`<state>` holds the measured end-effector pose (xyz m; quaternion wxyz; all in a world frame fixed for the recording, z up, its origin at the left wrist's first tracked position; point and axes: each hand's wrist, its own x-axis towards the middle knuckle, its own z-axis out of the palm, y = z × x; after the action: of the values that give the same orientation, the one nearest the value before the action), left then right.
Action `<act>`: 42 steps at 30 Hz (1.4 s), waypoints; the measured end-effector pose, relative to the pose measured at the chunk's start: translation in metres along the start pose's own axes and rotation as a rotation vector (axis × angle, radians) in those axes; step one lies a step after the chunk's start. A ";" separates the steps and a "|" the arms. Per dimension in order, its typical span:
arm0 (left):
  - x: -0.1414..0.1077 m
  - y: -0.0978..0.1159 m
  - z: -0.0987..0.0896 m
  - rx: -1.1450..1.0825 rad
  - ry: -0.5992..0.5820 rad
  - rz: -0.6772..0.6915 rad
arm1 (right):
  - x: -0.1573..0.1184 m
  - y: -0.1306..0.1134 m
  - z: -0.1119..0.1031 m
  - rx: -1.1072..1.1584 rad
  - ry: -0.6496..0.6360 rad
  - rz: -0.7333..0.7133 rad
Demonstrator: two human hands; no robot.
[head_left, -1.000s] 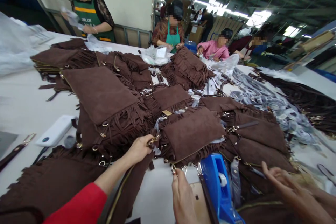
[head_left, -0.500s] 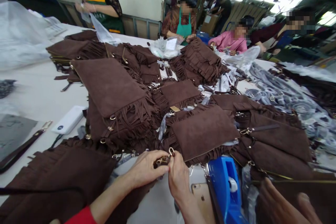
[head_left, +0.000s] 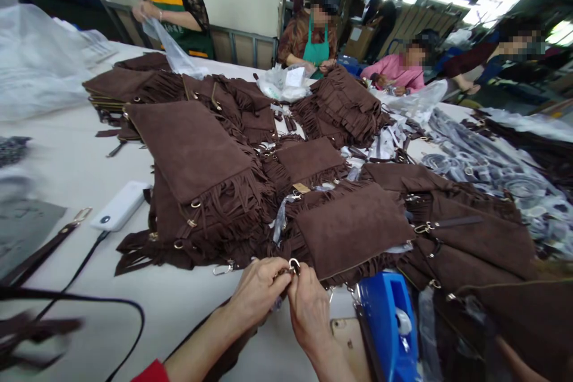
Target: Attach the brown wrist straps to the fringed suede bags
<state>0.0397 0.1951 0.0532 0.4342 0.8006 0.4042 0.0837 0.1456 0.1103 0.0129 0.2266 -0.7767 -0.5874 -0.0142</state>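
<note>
My left hand (head_left: 262,280) and my right hand (head_left: 311,304) meet at the table's front middle, fingers pinched together around a gold metal clasp (head_left: 294,265). The clasp's loop stands up between the fingertips; its lower part is hidden by them. Dark brown material (head_left: 237,343) shows below my left forearm, and I cannot tell whether it joins the clasp. Just beyond my hands lies a brown suede fringed bag (head_left: 353,227). To its left is a stack of similar bags (head_left: 192,149). A loose metal clasp (head_left: 224,268) lies left of my left hand.
A blue tape dispenser (head_left: 389,322) and a phone (head_left: 351,340) sit right of my right hand. Left are a white power bank (head_left: 120,206) with a black cable and a wrist strap (head_left: 42,256). Plastic-wrapped straps (head_left: 501,161) cover the right side. Several co-workers stand across the table.
The fringed bag at lower left is gone from there, baring white table, and a blurred dark strap shows at that edge. Another person's hand at lower right has moved mostly out of view.
</note>
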 end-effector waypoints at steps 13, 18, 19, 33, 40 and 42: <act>0.000 0.006 0.014 0.131 0.107 -0.119 | -0.015 -0.027 0.010 -0.186 0.056 0.211; -0.007 0.000 0.026 0.122 0.217 -0.138 | -0.023 -0.037 0.021 -0.181 0.077 0.250; -0.007 -0.002 0.027 0.097 0.227 -0.152 | -0.025 -0.038 0.022 -0.184 0.074 0.249; -0.019 -0.022 0.015 -0.246 0.151 -0.151 | 0.013 0.006 -0.034 0.024 -0.447 -0.255; -0.020 -0.031 0.021 -0.362 0.195 -0.244 | 0.093 0.110 -0.108 0.016 -0.411 -0.639; -0.021 -0.035 0.023 -0.361 0.197 -0.254 | 0.095 0.120 -0.101 0.001 -0.355 -0.575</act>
<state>0.0173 0.1760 0.0171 0.5358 0.6408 0.5205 0.1770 0.3096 0.1340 0.0904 0.1077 -0.5694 -0.8129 0.0580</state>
